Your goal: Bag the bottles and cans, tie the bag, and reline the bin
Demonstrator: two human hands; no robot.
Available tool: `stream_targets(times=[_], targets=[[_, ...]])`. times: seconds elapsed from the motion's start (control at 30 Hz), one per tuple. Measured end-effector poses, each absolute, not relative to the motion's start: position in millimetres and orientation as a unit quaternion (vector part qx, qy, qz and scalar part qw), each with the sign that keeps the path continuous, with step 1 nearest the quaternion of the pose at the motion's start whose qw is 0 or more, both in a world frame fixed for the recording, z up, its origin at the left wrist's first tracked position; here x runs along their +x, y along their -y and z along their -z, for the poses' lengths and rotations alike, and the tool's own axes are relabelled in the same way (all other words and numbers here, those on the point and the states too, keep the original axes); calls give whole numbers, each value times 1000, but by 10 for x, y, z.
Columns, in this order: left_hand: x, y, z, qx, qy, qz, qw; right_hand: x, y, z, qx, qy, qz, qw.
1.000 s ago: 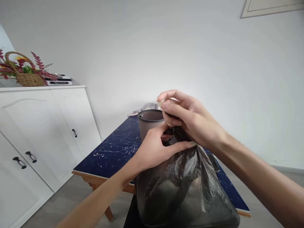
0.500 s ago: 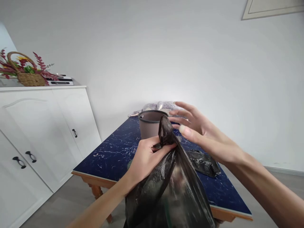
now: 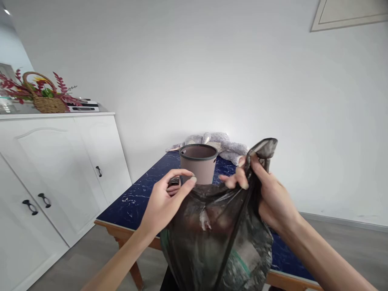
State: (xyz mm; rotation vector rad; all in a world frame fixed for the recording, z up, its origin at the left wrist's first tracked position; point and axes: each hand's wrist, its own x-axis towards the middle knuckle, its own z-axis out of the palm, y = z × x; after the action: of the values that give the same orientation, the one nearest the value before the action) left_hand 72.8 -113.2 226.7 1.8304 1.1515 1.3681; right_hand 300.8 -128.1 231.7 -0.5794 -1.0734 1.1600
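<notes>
Btwn both hands, front & center: black bag [image 3: 201, 246], full, hanging in front of the near table edge and running off the bottom of frame. Bulk sits below hand level, R of L hand [image 3: 162, 200] and L of R hand [image 3: 269, 196]. R hand has a gathered bit of the bag's top clamped btwn thumb & fingers; a loop of film [image 3: 266, 148] sticks up above that grip. Other R fingers curl over the bag's top edge. L hand is at the bag's upper L edge, fingers curled, thumb & index tips close together right at the film; can't tell if any film is pinched btwn them. Film's thin, smth w/ a green stripe [image 3: 241, 262] shows thru, lower R side. Just behind the bag: bin [image 3: 198, 169], upright on the blue table [image 3: 129, 206], dark rim, partly hidden by bag + L fingertips. Gray fuzzy thing [image 3: 233, 147] behind bin, by the wall [image 3: 194, 72]. Far L: white cabinet [image 3: 45, 161] w/ flower basket [image 3: 50, 104] on top.
</notes>
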Motion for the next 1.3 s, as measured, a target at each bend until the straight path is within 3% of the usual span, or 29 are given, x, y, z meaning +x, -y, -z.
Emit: stream_targets(times=[0.1,0.23,0.47,0.63,0.83,1.0,1.13,1.3], targets=[[528,1129,-2231,687,-456,-498,268,3096,1255,-2353,-236,477,-527,663],[400,1113,-2119,777,-433,-426,164,3107,1203,-2368,-247,503,-514,649],[449,952,-1922,850,-382,-363,20,3082,1224,-2345,-344,639,-372,578],[522,869,-1975,865,-365,-344,10,2942,1240,-2380,-409,783,-180,433],[532,846,-2054,871,-365,-328,-10,2786,1087,-2302,-476,836,-129,240],[514,857,-2073,856,-375,-353,41,2739,941,-2103,-530,841,-40,101],[485,856,-2080,837,-399,-364,87,2694,844,-1882,-549,834,-15,50],[395,774,-1998,844,-398,-344,107,2733,707,-1665,-553,830,-16,66]])
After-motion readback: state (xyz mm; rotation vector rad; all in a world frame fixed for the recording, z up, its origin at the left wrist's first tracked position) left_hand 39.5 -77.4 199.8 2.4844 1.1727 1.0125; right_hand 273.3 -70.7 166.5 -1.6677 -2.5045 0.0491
